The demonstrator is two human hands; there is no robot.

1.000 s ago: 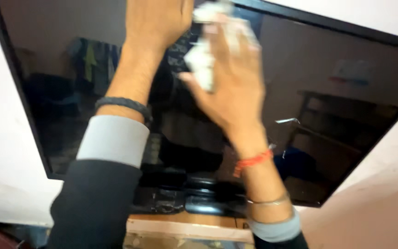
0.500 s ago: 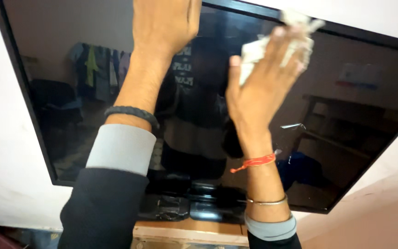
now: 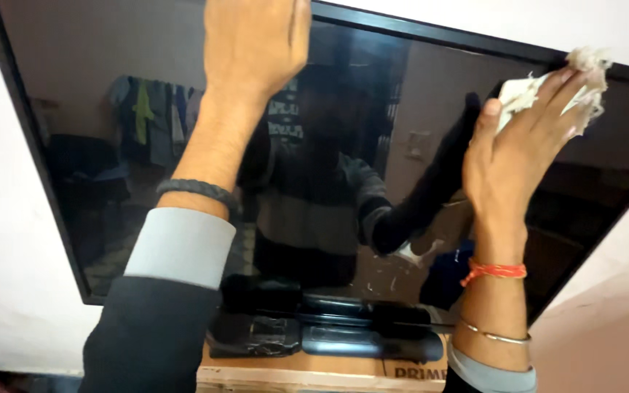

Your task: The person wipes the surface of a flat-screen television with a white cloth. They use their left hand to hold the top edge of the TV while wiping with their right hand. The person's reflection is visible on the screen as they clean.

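Observation:
A large black flat screen [image 3: 373, 145] stands against a white wall and mirrors the room and me. My left hand [image 3: 256, 44] rests flat on the top middle of the screen's frame, fingers out of view above. My right hand [image 3: 522, 142] presses a crumpled white cloth [image 3: 547, 84] against the glass near the upper right corner of the screen. A dark braided band sits on my left wrist, and an orange thread and a thin metal bangle on my right.
The screen's black base [image 3: 314, 331] sits on a brown cardboard box [image 3: 307, 375]. White wall [image 3: 9, 276] surrounds the screen on the left and right.
My right hand has slid the cloth from the top middle of the screen over to the upper right corner. The left hand has stayed at the top of the screen.

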